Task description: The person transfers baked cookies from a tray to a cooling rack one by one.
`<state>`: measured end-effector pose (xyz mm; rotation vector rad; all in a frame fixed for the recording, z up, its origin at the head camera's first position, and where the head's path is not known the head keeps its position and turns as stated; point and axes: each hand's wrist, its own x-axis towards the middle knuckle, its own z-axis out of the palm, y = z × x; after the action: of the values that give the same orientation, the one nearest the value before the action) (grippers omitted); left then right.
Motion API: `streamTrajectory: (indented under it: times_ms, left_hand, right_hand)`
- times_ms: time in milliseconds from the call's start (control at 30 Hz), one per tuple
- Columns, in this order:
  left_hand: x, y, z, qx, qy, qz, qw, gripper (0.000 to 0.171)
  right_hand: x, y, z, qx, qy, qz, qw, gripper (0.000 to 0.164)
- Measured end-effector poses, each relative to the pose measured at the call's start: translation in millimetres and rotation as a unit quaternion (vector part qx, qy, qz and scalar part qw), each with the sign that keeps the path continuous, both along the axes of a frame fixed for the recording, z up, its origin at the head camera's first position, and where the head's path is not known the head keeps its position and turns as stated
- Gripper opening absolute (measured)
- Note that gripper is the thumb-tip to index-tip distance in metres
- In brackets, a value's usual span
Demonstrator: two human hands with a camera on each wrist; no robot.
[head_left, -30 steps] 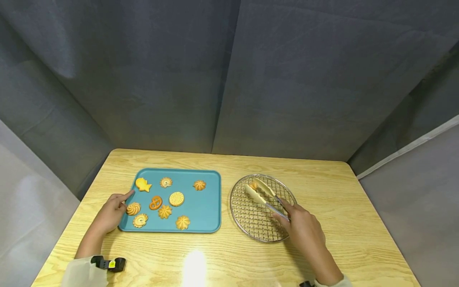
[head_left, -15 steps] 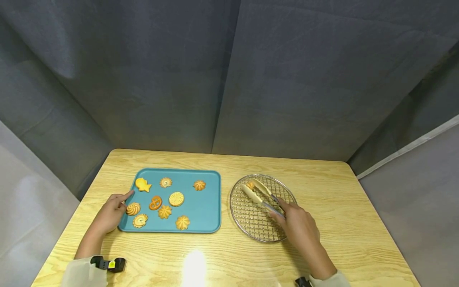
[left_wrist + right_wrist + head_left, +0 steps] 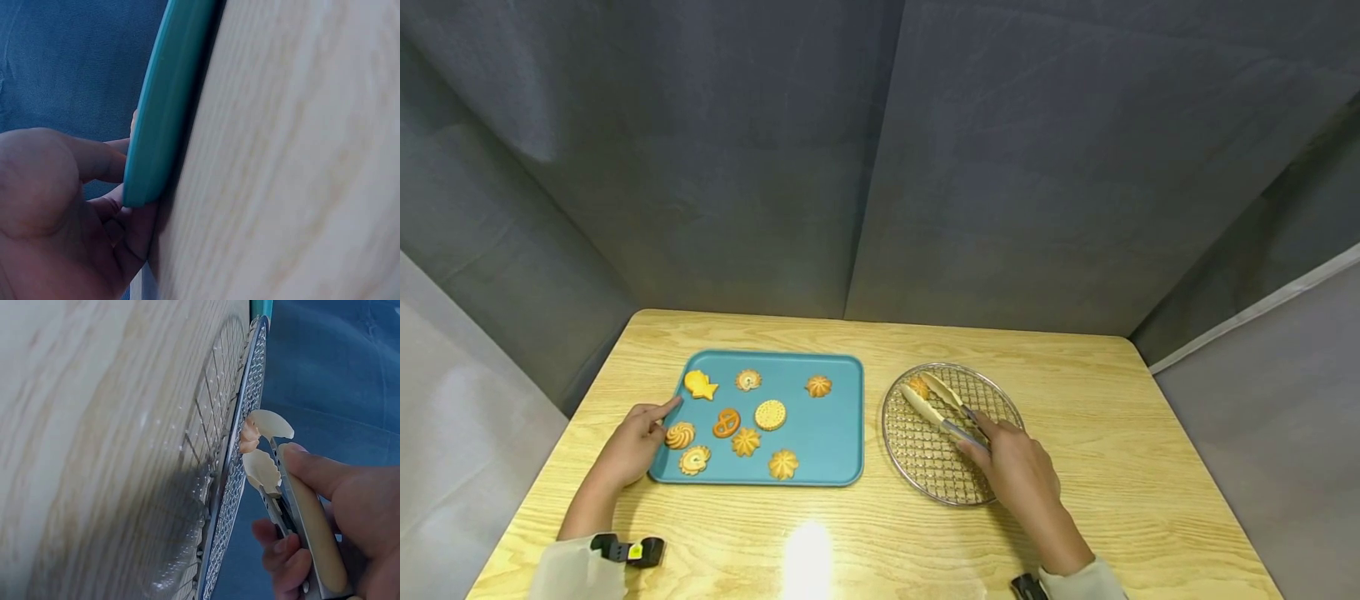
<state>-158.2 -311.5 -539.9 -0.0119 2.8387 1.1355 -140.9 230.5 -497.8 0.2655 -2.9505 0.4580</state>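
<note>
My right hand (image 3: 1018, 467) holds a pair of tongs (image 3: 312, 531) with cream-coloured tips over the round wire rack (image 3: 925, 483). A small ridged cookie (image 3: 919, 386) lies at the tongs' tips, near the rack's far left part. In the right wrist view the tips stand apart and the cookie is against the mesh; whether they squeeze it I cannot tell. My left hand (image 3: 634, 446) grips the left edge of the blue-green tray (image 3: 827, 433), thumb and fingers on either side of its rim (image 3: 147, 150) in the left wrist view.
Several cookies lie on the tray, among them a fish-shaped one (image 3: 700, 385), a pretzel (image 3: 726, 422), a round one (image 3: 770, 415) and a flower-shaped one (image 3: 818, 386) nearer the rack. A strip of wooden table (image 3: 871, 467) separates tray and rack. Grey curtains (image 3: 1000, 208) surround the table.
My right hand and the tongs have moved a little left and away from me over the rack. The cookie at their tips has shifted left too. My left hand and the tray stay put.
</note>
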Motion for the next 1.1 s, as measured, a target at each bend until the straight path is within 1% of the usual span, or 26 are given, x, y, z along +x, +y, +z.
streamTrajectory:
  times_ms: [133,433,633,767,1100]
  left_hand:
    - [-0.1,0.2,0.0,0.001,-0.001,0.001,1.0,0.05]
    - [-1.2,-0.6,0.4,-0.001,-0.008,0.001,1.0,0.05]
    - [-0.6,-0.5,0.8,-0.002,-0.006,-0.001,1.0,0.05]
    - [-0.6,-0.1,1.5,-0.002,-0.005,-0.001,1.0,0.05]
    - [-0.1,0.6,2.4,-0.002,-0.005,0.0,1.0,0.05]
  right_hand:
    - [0.0,-0.5,-0.6,0.003,0.005,-0.001,1.0,0.059]
    - [-1.1,-1.5,1.5,0.001,-0.001,-0.005,1.0,0.061]
    - [-1.4,-2.6,2.2,0.006,0.014,-0.007,1.0,0.059]
    - [-1.1,-2.7,1.6,-0.001,0.02,-0.006,1.0,0.059]
    - [-1.8,-4.5,0.0,-0.011,0.01,-0.007,1.0,0.06]
